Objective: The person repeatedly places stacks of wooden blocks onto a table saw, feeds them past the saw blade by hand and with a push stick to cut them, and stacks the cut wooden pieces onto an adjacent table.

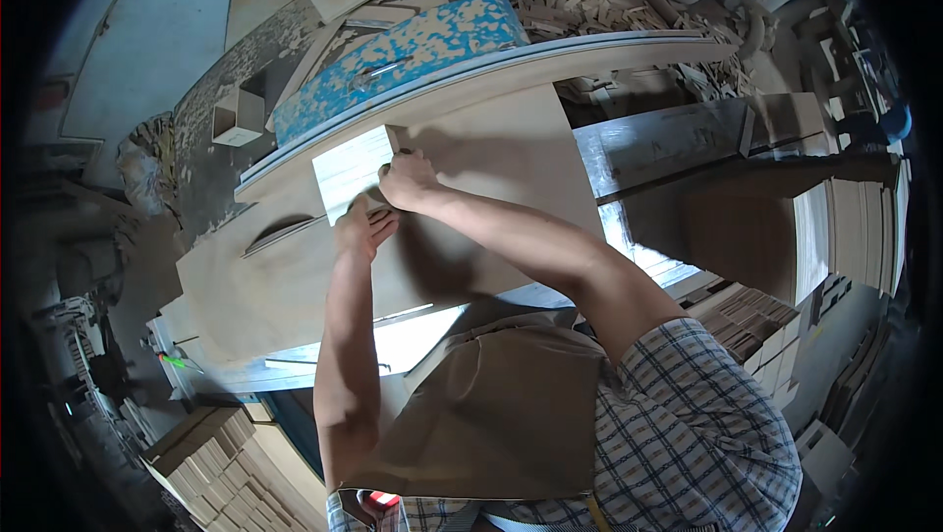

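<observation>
A pale wooden block (352, 170) with a bright, flat top lies against the long fence (609, 56) on the brown work board (501, 144). My left hand (361, 229) holds the block's near edge, with its fingers bent toward the right. At the block's right side, my right hand (409, 181) grips it with curled fingers. Both hands are close together, and part of the block's near right corner is hidden behind them. Just left of my left hand, a narrow slot with a thin raised strip (285, 235) runs in the board.
Behind the fence stands a blue, dust-speckled housing (413, 51). A small open wooden box (239, 117) sits beyond it at the left. Offcuts (580, 6) heap at the back. Stacked wooden pieces stand at lower left (211, 463) and right (862, 227).
</observation>
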`<state>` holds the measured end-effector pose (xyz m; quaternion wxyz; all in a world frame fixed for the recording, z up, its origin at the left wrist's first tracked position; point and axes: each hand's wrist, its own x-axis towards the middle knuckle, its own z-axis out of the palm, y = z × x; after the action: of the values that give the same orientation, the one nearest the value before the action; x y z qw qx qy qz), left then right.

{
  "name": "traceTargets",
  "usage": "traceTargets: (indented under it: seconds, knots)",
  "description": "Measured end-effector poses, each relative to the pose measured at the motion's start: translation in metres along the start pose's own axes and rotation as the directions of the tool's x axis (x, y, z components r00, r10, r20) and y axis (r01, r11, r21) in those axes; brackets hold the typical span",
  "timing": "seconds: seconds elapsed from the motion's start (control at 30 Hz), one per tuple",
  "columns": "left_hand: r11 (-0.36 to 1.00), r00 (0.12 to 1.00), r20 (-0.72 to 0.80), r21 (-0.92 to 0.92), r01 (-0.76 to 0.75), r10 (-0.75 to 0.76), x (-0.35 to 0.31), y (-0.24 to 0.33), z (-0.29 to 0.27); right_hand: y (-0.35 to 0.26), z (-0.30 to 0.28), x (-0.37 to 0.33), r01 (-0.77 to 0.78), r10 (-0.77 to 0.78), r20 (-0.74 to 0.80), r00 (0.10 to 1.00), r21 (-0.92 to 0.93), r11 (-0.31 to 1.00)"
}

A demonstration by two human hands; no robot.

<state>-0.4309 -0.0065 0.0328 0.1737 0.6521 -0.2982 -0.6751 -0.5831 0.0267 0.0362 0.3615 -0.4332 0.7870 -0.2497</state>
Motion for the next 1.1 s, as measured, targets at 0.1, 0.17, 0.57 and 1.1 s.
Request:
traceTargets:
  seconds: [0.1, 0.17, 0.57, 1.1]
  knots:
    - [1.000, 0.998, 0.055, 0.016, -0.015, 0.014, 0.003, 0.000, 0.005, 0.003, -0.001, 0.005, 0.045, -0.050, -0.063, 0.997, -0.073, 0.996]
    - [0.999, 0.999, 0.034, -0.009, -0.038, 0.038, 0.007, -0.015, 0.003, 0.016, -0.006, 0.003, 0.060, -0.060, -0.013, 0.998, 0.038, 0.997]
    - [0.976, 0.949, -0.287, -0.130, -0.173, 0.130, 0.005, -0.031, 0.016, 0.023, -0.067, 0.007, 0.758, -0.837, 0.229, 0.498, -0.584, 0.290]
    - [0.769, 0.691, -0.473, -0.045, -0.638, 0.546, -0.030, -0.087, 0.048, -0.020, -0.061, 0.058, 0.794, -0.762, 0.631, 0.144, -0.534, -0.291]
